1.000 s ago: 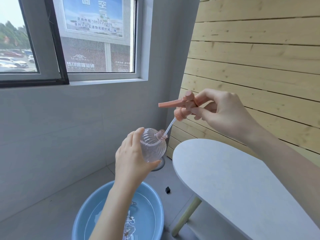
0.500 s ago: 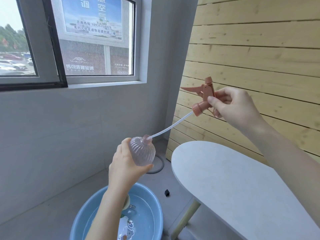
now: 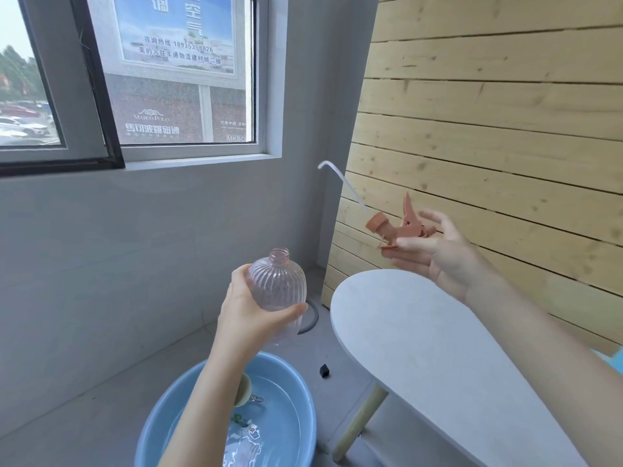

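The left hand (image 3: pixel 247 320) is gripping the clear ribbed bottle (image 3: pixel 278 291) round its lower body, with the thumb lying across the front and the fingers curling behind. It is holding the bottle in the air just off the rounded end of the counter (image 3: pixel 438 365), close to upright, with the bare threaded neck pointing up and nothing sitting on it.

The right hand (image 3: pixel 438 256) is hovering above that same end of the counter, well apart from the bottle. It is pinching the pink spray head (image 3: pixel 403 229) between the thumb and the fingers beneath it, while the other fingers are spreading out fairly straight. The trigger is sticking upward. The thin clear tube (image 3: pixel 340 180) is running from the spray head's collar up and away from the counter, its bent tip hanging free in the air and touching nothing.

A blue basin (image 3: pixel 168 412) is sitting on the floor beside the counter, lower than the top and under the left forearm. Water is lying in it along with a few small items that are too blurred to name, and one pale round one is partly hiding behind the forearm. A small black object (image 3: pixel 324 370) is lying on the floor near the counter's wooden leg (image 3: pixel 360 423), and a grey ring (image 3: pixel 313 320) is resting on the floor just past the counter's rounded end, partly behind the bottle. Pale wooden planks (image 3: pixel 488 129) are lining the wall behind the counter
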Available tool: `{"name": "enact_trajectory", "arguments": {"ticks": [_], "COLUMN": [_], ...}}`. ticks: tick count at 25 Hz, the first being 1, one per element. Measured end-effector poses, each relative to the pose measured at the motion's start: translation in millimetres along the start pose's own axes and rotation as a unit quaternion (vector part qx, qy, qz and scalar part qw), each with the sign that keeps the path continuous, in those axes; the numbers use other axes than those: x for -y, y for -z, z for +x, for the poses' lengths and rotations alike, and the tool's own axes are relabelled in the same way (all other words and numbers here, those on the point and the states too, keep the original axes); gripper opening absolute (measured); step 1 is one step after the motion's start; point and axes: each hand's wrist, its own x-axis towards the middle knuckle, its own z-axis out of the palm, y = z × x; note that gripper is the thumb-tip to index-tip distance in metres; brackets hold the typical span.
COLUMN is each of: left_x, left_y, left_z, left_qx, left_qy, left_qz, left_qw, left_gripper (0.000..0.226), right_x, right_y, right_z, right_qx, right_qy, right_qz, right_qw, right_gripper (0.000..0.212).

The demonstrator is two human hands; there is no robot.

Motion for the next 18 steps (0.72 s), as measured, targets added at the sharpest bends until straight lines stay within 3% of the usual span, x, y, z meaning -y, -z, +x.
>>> {"name": "enact_trajectory", "arguments": {"ticks": [2, 10, 18], "left_x": [-1.0, 6.4, 15.9], "left_y": [-3.6, -23.4, -34.7], "left_z": [-2.0, -5.6, -1.3], "left_qx": [0.015, 0.072, 0.096], "left_qy": [0.001, 0.026, 0.038], "left_qz": [-0.002, -0.018, -0.003], "left_qw": [1.0, 0.997, 0.995], "left_gripper": [0.087, 0.081, 0.096], "right_x": [-24.4, -114.9, -158.5], "right_y": [2.4, 14.8, 29.1], "right_z": [3.0, 13.6, 20.7], "right_qx": [-0.009, -0.131, -0.185], "right_qy": [-0.031, -0.137, -0.16], "right_qz": [0.027, 0.034, -0.004], "right_qw": [0.999, 0.981, 0.969], "right_gripper": [0.054, 0.014, 0.029]}}
